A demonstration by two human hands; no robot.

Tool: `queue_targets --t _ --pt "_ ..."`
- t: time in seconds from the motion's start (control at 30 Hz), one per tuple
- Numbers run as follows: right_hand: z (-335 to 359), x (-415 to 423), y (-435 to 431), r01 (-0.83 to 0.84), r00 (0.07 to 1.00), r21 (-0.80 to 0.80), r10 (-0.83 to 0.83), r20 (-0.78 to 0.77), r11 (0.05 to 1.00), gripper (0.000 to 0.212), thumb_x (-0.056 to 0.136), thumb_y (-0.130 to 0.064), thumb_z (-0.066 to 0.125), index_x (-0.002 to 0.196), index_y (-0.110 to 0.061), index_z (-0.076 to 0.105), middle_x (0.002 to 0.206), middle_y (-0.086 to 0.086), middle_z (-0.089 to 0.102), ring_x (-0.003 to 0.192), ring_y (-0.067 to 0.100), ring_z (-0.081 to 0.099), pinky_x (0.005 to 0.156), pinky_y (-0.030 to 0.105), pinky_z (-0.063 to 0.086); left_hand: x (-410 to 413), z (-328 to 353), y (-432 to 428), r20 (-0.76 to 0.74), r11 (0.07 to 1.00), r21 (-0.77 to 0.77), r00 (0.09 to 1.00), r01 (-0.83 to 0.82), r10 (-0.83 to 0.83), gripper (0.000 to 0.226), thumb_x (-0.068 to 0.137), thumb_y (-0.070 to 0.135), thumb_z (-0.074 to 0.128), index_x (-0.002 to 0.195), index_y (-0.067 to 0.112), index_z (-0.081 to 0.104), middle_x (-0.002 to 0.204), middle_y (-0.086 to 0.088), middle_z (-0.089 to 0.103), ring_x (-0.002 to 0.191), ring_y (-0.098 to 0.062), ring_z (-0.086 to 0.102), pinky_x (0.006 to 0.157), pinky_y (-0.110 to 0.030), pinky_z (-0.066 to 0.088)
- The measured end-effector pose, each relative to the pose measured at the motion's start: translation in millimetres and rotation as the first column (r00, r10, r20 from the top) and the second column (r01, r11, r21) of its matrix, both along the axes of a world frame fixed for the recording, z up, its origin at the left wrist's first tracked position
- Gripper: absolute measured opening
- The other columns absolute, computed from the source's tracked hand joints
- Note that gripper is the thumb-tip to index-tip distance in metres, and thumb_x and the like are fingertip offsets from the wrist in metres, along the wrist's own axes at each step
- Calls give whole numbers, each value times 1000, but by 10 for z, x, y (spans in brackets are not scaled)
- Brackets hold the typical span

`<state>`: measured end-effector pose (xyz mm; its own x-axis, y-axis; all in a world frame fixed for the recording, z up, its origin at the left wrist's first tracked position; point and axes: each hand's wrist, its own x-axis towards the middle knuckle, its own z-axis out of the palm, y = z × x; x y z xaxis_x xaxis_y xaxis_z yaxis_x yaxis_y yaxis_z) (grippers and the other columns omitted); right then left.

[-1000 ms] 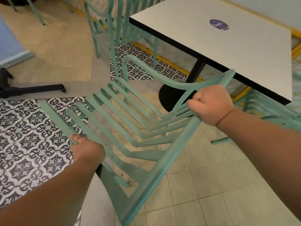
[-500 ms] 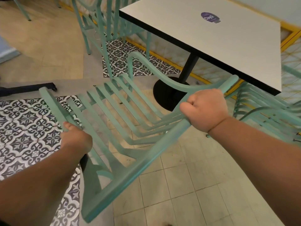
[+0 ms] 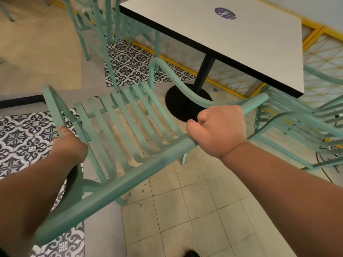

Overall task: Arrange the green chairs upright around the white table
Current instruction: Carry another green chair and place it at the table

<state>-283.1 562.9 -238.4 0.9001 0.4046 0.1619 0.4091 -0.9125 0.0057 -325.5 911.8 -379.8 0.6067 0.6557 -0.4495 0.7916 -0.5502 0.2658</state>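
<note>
I hold a green slatted chair (image 3: 130,115) tilted in front of me, near the corner of the white table (image 3: 241,43). My right hand (image 3: 220,132) is clenched on the chair's top rail at the right. My left hand (image 3: 70,145) grips the frame at the left side. A second green chair (image 3: 96,25) stands upright at the table's far left side. A third green chair (image 3: 304,127) sits at the right, partly under the table's corner; I cannot tell whether it is upright.
The table stands on a black post with a round black base (image 3: 185,102). The floor is beige tile with patterned black-and-white patches (image 3: 24,138). A yellow-framed lattice wall (image 3: 324,51) runs behind the table. A dark shoe tip (image 3: 191,254) shows at the bottom edge.
The held chair has swung up and to the right toward the table, its left arm rising. Both hands keep their grip. My view has shifted closer to the table.
</note>
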Motion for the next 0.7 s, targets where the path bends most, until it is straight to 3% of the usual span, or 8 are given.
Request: queue_targets --t 0.17,0.23,0.3,0.37,0.47,0.53,0.6,0.7 --pt "30 -5 26 28 1000 -20 -28 1 999 55 83 -56 27 47 -17 38 44 -3 33 48 20 42 65 35 21 -49 126 14 -81 997 -82 997 9 -16 95 91 45 59 161 18 0 155 -31 22 135 -54 37 110 -57 39" --pt "33 -5 24 25 1000 -30 -25 -2 999 54 83 -57 25 48 -18 37 44 -3 33 49 20 42 64 35 20 -64 381 -50 -115 980 -174 986 97 -118 90 88 63 55 158 16 23 160 -26 23 142 -49 31 118 -55 28" --pt "46 2 24 25 1000 -27 -25 -9 999 53 83 -57 24 48 -18 36 45 -3 33 49 20 41 63 35 19 -114 881 -246 -4 929 -249 959 274 -284 69 100 58 43 156 18 34 162 -17 28 147 -40 28 122 -51 21" --pt "52 5 17 26 1000 -35 -27 -14 999 53 84 -56 25 49 -18 36 45 -3 34 49 20 41 63 36 20 -161 1412 -469 171 893 -261 928 366 -330 73 96 64 45 158 29 28 165 -4 26 150 -30 25 121 -47 18" --pt "59 11 18 20 1000 -27 -21 -23 999 50 84 -52 27 50 -19 40 47 -3 38 52 21 45 64 37 25 -293 2182 -930 317 863 -169 855 477 -411 81 85 74 52 155 47 23 163 11 28 147 -20 32 119 -46 25" --pt "58 18 17 22 999 -22 -23 -41 1000 49 85 -50 27 51 -19 45 49 -2 43 54 22 49 67 38 30 -456 2320 -1238 216 809 -36 795 587 -567 75 89 72 45 154 46 21 161 9 32 143 -21 37 115 -47 30" --pt "52 21 25 28 998 -12 -28 -49 1000 49 85 -48 28 52 -19 48 50 -1 46 56 22 51 71 40 36 -600 2217 -1557 65 743 16 741 669 -668 68 90 74 37 147 38 34 146 3 51 128 -23 53 105 -45 43" --pt "55 26 -4 32 999 4 -32 -44 999 48 85 -48 29 50 -19 46 50 -2 46 56 23 50 73 41 37 -674 1805 -1777 -87 715 34 715 698 -694 39 93 65 39 96 31 56 84 5 66 74 -15 65 71 -35 58"
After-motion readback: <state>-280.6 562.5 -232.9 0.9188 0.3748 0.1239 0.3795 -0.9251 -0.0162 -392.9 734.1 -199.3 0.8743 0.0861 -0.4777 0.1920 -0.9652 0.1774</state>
